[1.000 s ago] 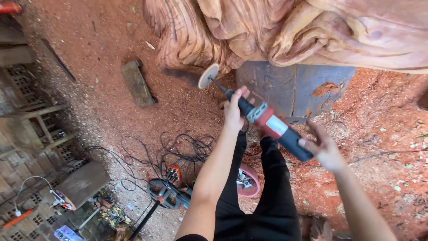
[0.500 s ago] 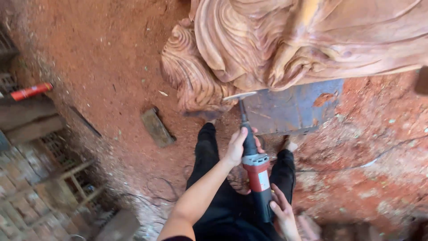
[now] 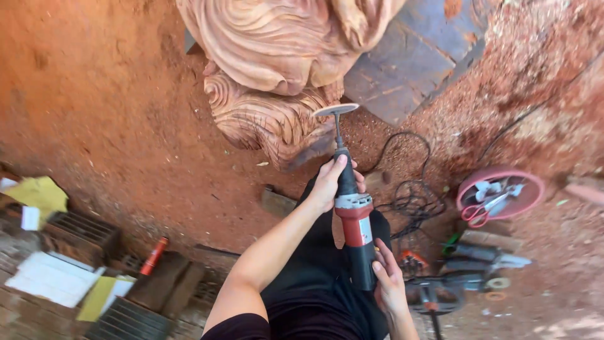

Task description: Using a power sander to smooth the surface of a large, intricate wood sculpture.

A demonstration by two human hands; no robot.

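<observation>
Seen from above, 2 hands are gripping a red and black die grinder (image 3: 352, 220): left hand (image 3: 330, 182) clenched around its neck, right hand (image 3: 390, 283) around its rear. Its disc (image 3: 335, 109), moments ago further off, is now meeting the carved wooden sculpture (image 3: 277, 119), so grinding appears underway.

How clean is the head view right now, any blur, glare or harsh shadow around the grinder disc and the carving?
Head view: even daylight, no glare; the disc of the power tool reads sharp against the wood carving; only soft shadow under the carving; edges bend from the wide lens; left hand and right hand are unblurred.
</observation>
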